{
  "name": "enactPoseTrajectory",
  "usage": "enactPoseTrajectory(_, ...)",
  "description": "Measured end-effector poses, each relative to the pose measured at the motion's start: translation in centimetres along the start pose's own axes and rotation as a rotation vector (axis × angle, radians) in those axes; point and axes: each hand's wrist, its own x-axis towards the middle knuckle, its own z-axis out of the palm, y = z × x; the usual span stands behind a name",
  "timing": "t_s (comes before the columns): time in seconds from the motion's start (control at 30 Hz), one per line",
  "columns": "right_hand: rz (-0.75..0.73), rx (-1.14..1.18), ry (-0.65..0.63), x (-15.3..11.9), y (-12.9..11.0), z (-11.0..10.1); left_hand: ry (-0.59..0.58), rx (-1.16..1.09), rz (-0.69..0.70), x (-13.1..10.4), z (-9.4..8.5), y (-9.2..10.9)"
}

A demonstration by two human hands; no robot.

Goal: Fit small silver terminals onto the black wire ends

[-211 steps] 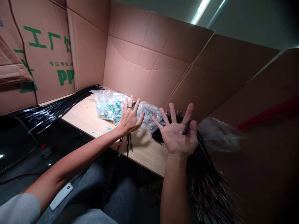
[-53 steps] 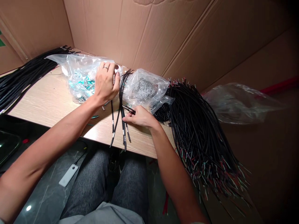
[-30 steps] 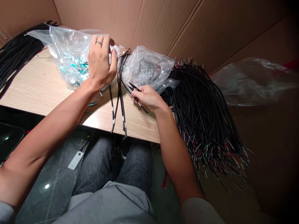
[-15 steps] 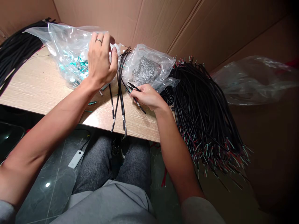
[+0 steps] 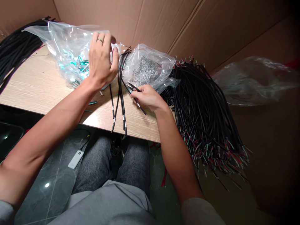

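My right hand (image 5: 148, 97) is closed around a pair of dark scissors (image 5: 134, 87), whose blades point up and left beside the loose cables. My left hand (image 5: 102, 57), with a ring on one finger, is raised over the right part of a clear plastic bag (image 5: 67, 47) holding shiny teal pieces. Its fingers are curled, and what lies under them is hidden. Several thin black cables (image 5: 120, 90) with white marks near their lower ends lie between my hands, some reaching past the table's front edge. Another clear bag (image 5: 146, 70) with small silvery pieces sits behind my right hand.
A thick bundle of black cables with coloured wire ends (image 5: 203, 109) hangs over the right side of the wooden table (image 5: 35, 84). More black cables (image 5: 18, 47) lie at the far left. Cardboard (image 5: 112, 18) stands behind. A white power bank (image 5: 75, 159) is on the floor.
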Motion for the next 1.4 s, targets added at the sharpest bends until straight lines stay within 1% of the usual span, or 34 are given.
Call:
enactPoseTrajectory(0.27,0.011,-0.015,0.0,0.0,-0.2,0.0,-0.008,-0.071,0.004,0.0,0.1,-0.5)
enactPoseTrajectory(0.4,0.012,-0.028,0.001,0.0,-0.2,0.0,0.054,-0.011,0.019,0.0,0.9,-0.8)
enactPoseTrajectory(0.47,0.007,-0.027,-0.003,0.0,-0.2,0.0,0.066,0.019,0.031,0.0,1.0,-0.8)
enactPoseTrajectory(0.67,-0.018,-0.03,0.001,-0.1,-0.3,0.0,0.015,-0.025,0.044,0.0,0.3,-0.5)
enactPoseTrajectory(0.77,-0.024,-0.026,-0.004,-0.1,-0.4,0.0,0.027,-0.012,0.05,0.0,0.4,-0.6)
enactPoseTrajectory(0.83,-0.02,-0.018,-0.01,-0.2,-0.5,0.0,0.041,-0.013,0.033,0.1,0.6,-0.6)
enactPoseTrajectory(0.9,-0.013,-0.013,-0.012,-0.2,-0.5,0.0,0.024,-0.032,0.011,0.0,0.3,-0.2)
enactPoseTrajectory(1.0,-0.002,-0.005,-0.009,-0.2,-0.4,0.0,-0.029,-0.119,-0.022,-0.3,-0.7,0.8)
enactPoseTrajectory(1.13,0.003,0.001,-0.004,-0.1,-0.4,0.0,-0.035,-0.283,-0.095,-0.6,-1.7,1.9)
enactPoseTrajectory(1.23,-0.006,0.012,-0.006,-0.1,-0.4,0.1,-0.035,-0.355,-0.128,-0.6,-1.8,2.2)
enactPoseTrajectory(1.4,0.0,0.038,-0.012,0.0,-0.4,0.2,-0.007,-0.373,-0.165,-0.4,-1.7,2.1)
